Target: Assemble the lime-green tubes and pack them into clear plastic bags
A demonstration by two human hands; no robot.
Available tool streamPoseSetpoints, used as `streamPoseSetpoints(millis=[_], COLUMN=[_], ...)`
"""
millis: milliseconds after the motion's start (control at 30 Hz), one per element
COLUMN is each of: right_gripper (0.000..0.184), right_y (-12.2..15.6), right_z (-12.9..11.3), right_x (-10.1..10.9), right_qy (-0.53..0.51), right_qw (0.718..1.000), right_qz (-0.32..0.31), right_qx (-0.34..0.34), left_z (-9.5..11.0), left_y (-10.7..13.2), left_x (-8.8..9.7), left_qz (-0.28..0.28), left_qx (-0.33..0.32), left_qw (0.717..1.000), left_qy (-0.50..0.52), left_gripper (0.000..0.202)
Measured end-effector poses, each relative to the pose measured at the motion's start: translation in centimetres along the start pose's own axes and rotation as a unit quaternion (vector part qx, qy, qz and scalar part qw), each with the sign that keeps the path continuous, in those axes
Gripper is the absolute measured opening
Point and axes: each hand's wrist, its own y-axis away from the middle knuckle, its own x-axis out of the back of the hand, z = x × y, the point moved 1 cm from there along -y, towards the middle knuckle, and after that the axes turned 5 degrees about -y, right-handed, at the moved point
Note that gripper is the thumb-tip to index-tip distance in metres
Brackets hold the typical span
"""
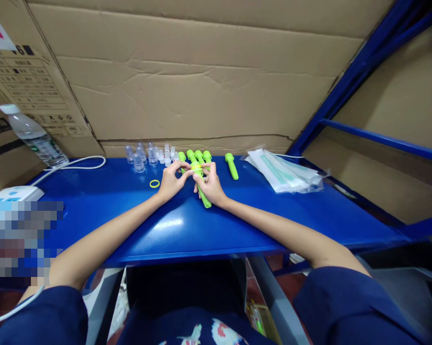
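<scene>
A bundle of several bright green plastic sticks [199, 168] lies on the blue table [129, 211], with a yellow rubber band around it. My left hand [170, 181] pinches the bundle from the left at the band. My right hand [210, 184] grips it from the right, fingers curled over the sticks. A single green stick [232, 166] lies apart to the right. A loose yellow rubber band [154, 183] rests on the table just left of my left hand.
Several small clear plastic caps [147, 154] stand behind the bundle. A stack of sealed clear packets [284, 171] lies at the right. A water bottle [34, 135], a white power strip [14, 194] and its cable sit at the left. Cardboard [201, 72] walls the back.
</scene>
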Motion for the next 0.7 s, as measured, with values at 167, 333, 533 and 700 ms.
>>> streamPoseSetpoints(millis=[167, 333, 533, 700], right_gripper=[0.042, 0.046, 0.076, 0.08], right_y=[-0.4, -0.9, -0.4, 0.1], right_z=[0.6, 1.1, 1.1, 0.5], right_x=[0.0, -0.1, -0.4, -0.2], right_qy=[-0.026, -0.039, -0.024, 0.008], right_qw=[0.999, 0.998, 0.995, 0.996], right_qz=[-0.028, -0.042, -0.098, -0.08], right_qx=[-0.004, 0.011, -0.029, -0.025], left_z=[-0.5, -0.8, -1.3, -1.3], left_y=[0.1, -0.2, -0.6, -0.3], left_x=[-0.2, 0.0, 0.4, 0.1], left_qz=[-0.002, 0.004, 0.026, 0.019], left_qx=[0.024, 0.014, 0.016, 0.028], left_qw=[1.0, 1.0, 1.0, 0.999], left_qy=[0.001, -0.011, -0.007, 0.019], left_gripper=[0.008, 0.009, 0.011, 0.014])
